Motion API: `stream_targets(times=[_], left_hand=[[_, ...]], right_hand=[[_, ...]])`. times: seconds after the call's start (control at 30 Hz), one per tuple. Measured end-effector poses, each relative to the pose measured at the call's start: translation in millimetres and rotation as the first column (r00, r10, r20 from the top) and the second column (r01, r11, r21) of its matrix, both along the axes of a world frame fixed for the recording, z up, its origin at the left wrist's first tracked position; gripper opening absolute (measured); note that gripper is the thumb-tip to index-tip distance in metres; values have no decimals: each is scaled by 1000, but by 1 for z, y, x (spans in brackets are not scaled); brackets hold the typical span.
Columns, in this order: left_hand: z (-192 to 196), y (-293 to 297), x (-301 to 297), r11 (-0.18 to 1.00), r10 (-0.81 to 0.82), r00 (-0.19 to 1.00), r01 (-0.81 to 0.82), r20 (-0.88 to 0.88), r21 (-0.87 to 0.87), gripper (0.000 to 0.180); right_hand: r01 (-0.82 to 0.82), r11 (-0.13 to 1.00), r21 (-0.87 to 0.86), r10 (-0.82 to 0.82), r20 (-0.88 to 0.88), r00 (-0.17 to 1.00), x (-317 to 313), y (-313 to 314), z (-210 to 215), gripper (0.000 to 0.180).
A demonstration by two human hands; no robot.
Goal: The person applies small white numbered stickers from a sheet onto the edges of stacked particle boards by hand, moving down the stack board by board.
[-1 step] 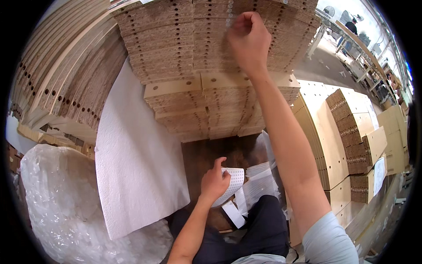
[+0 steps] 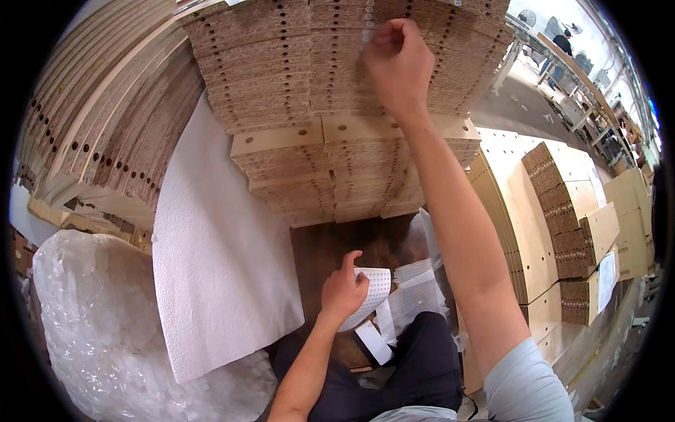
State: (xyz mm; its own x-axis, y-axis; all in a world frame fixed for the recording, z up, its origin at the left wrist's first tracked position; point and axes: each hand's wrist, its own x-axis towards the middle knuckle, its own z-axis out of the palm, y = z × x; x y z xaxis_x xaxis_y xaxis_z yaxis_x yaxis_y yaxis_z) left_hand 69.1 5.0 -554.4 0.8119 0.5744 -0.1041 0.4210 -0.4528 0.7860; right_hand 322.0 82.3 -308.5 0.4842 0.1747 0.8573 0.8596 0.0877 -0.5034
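My right hand (image 2: 402, 67) is raised against the drilled edges of a tall stack of chipboard panels (image 2: 260, 77). Its fingers are pinched together and blurred at the tips; whatever they hold is hidden. Just above those fingertips, a column of small pale round stickers (image 2: 368, 15) runs over one row of holes. Low in front of me, my left hand (image 2: 343, 290) grips a curved white sheet of round stickers (image 2: 377, 287); its index finger points up, and the other fingers are partly hidden.
More panels (image 2: 105, 133) lean at the left beside a white foam sheet (image 2: 218, 267) and a clear plastic bundle (image 2: 105, 316). Stacked boards (image 2: 517, 218) stand at the right. Papers (image 2: 418, 295) and a small white box (image 2: 374, 342) lie near my knees. Far off, a person (image 2: 561, 43) stands by a workbench.
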Motion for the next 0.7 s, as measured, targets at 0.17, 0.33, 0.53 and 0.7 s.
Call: stream_targets(times=[0.17,0.33,0.53,0.7], left_hand=[[11,1,0,998,-4,999,2,-31,-62,50],[9,1,0,997,-15,1000,14,-11,-73,50],[4,1,2,998,-18,999,16,-39,-55,50],[10,-1,2,998,-26,999,23,-48,-54,50]], right_hand=[[153,987,-41,-142,202,969,10,5,-3,27],[191,980,-54,-166,302,939,13,6,-4,29],[127,991,-35,-112,281,953,12,5,-6,28],[89,996,-8,-84,269,959,12,6,-5,27]])
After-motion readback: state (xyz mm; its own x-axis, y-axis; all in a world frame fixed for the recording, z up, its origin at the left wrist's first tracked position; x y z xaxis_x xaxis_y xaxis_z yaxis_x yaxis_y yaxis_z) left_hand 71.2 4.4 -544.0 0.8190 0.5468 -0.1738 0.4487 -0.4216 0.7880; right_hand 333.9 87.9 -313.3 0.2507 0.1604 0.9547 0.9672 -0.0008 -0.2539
